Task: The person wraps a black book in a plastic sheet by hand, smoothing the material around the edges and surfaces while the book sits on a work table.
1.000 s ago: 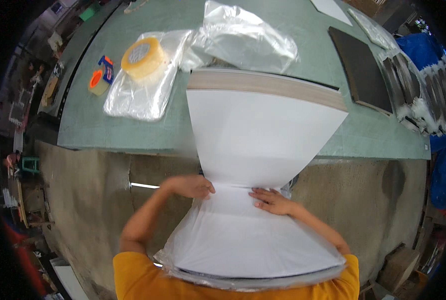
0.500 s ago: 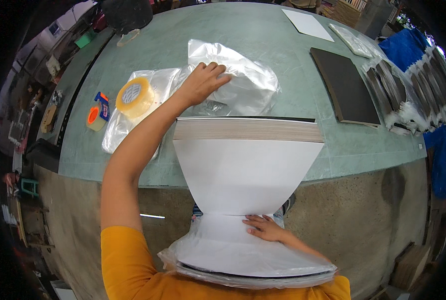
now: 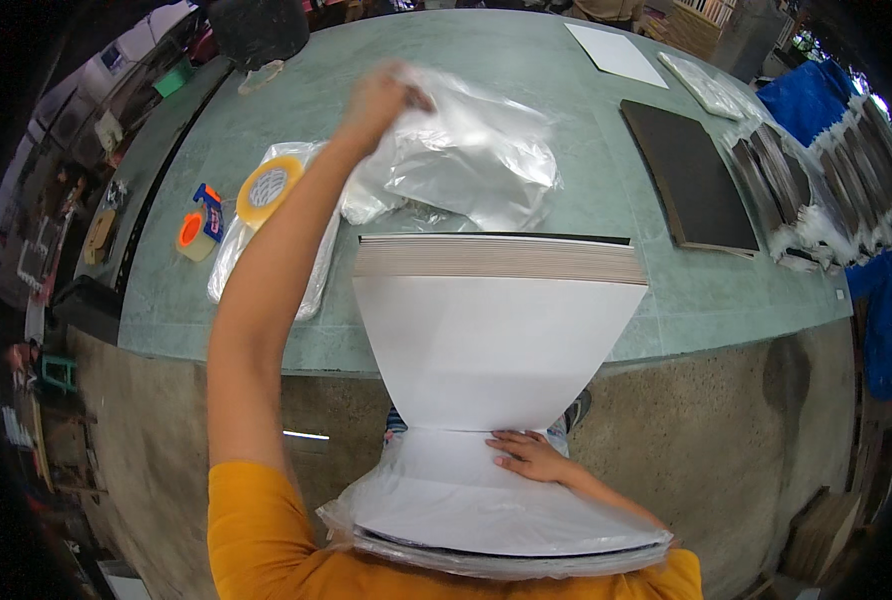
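Observation:
Smeared by motion, my left hand [image 3: 381, 98] is at the far left part of a crumpled clear plastic bag [image 3: 476, 150] on the table. Its fingers appear closed on the film. My right hand [image 3: 528, 456] lies flat, fingers spread, on a white sheet in clear plastic [image 3: 436, 490] against my body. Beyond that hand a thick stack of white-faced boards [image 3: 496, 330] leans at the table's near edge, its layered edges facing up. A roll of clear tape [image 3: 269, 190] rests on a folded pack of plastic [image 3: 311, 270], left of the stack.
A tape dispenser [image 3: 199, 228] with orange and blue parts stands at the table's left. To the right lie a dark flat board [image 3: 688, 175], plastic-wrapped dark bundles [image 3: 836, 190] and a clear pack [image 3: 701, 85]. A white sheet [image 3: 616, 52] is at the far edge of the green table [image 3: 446, 40].
My left hand has moved farther away and slightly left, with the film's edge shifting along beside it. My right hand and the board stack have hardly moved.

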A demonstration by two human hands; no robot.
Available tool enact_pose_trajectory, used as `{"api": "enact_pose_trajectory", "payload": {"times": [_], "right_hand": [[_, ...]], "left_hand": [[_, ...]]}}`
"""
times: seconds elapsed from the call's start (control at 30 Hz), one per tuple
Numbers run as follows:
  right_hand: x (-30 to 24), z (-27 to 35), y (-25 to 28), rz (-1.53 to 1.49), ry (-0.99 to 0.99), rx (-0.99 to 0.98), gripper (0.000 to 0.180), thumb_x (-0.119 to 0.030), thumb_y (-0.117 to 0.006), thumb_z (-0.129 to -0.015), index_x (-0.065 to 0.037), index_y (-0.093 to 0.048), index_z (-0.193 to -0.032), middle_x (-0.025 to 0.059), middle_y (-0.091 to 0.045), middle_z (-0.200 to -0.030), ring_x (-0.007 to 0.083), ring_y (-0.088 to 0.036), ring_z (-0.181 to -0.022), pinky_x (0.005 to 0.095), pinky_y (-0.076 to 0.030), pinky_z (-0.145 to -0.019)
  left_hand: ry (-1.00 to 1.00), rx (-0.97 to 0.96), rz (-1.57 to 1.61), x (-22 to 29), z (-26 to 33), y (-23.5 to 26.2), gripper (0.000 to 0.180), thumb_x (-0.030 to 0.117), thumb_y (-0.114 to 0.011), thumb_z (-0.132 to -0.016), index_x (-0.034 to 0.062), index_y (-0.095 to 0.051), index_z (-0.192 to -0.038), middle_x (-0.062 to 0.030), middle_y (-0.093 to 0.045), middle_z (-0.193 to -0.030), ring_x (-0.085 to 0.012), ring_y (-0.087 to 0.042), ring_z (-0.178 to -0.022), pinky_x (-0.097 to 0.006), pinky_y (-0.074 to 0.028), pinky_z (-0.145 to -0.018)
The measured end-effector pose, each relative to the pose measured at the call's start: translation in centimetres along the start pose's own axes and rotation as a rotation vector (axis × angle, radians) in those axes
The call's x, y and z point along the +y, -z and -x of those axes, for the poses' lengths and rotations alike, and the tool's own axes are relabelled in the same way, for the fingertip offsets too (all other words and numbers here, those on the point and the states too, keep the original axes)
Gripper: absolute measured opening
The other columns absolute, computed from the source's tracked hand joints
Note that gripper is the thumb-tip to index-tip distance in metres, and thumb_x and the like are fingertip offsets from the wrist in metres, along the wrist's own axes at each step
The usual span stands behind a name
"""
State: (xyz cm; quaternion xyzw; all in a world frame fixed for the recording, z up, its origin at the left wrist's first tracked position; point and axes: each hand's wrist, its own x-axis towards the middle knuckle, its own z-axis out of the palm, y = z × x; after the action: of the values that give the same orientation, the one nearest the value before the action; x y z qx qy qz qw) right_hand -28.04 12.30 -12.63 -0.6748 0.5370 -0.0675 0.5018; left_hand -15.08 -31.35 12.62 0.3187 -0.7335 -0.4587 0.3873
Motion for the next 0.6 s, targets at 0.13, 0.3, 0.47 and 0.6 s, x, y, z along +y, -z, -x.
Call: {"api": "enact_pose_trajectory", "payload": {"times": [0.13, 0.3, 0.47, 0.6], "right_hand": [[0.7, 0.4, -0.3, 0.008, -0.017, 0.038, 0.048, -0.043, -0.036, -0.087, -0.015, -0.04, -0.125, 0.0099, -0.032, -0.133, 0.0244, -0.023, -0.125, 0.0413, -0.015, -0.1], [0.2, 0.5, 2.5, -0.228, 0.054, -0.099, 0.04, -0.03, -0.051, -0.083, -0.006, -0.049, -0.115, 0.0147, -0.043, -0.122, 0.0246, -0.042, -0.111, 0.0314, -0.036, -0.089], [-12.6, 3.2, 11.2, -0.568, 0.387, 0.294, 0.022, -0.019, -0.057, -0.08, -0.002, -0.055, -0.093, 0.0098, -0.058, -0.084, 0.0213, -0.055, -0.083, 0.0311, -0.042, -0.076], [-16.5, 2.6, 11.3, -0.231, 0.246, 0.453, 0.02, -0.015, -0.058, -0.077, -0.002, -0.053, -0.091, 0.0053, -0.057, -0.077, 0.0198, -0.055, -0.077, 0.0303, -0.044, -0.071]], "left_hand": [[-0.335, 0.203, 0.352, 7.4, 7.9, 2.3, 0.016, 0.012, -0.048, -0.082, 0.0025, -0.049, -0.095, -0.008, -0.052, -0.089, -0.0177, -0.052, -0.077, -0.031, -0.045, -0.072], [-0.457, -0.272, -0.991, 10.1, 24.4, -4.0, 0.023, 0.021, -0.057, -0.071, 0.0061, -0.053, -0.088, -0.0085, -0.058, -0.082, -0.0223, -0.057, -0.074, -0.035, -0.045, -0.058], [0.157, -1.108, -0.804, -1.1, 34.3, -8.3, 0.029, 0.028, -0.045, -0.082, 0.002, -0.056, -0.077, -0.0132, -0.056, -0.061, -0.0304, -0.059, -0.066, -0.041, -0.045, -0.054], [0.116, -0.799, -0.426, 3.8, 28.8, -7.3, 0.028, 0.025, -0.043, -0.085, 0.0023, -0.059, -0.08, -0.0088, -0.055, -0.068, -0.023, -0.052, -0.067, -0.033, -0.042, -0.066]]}}
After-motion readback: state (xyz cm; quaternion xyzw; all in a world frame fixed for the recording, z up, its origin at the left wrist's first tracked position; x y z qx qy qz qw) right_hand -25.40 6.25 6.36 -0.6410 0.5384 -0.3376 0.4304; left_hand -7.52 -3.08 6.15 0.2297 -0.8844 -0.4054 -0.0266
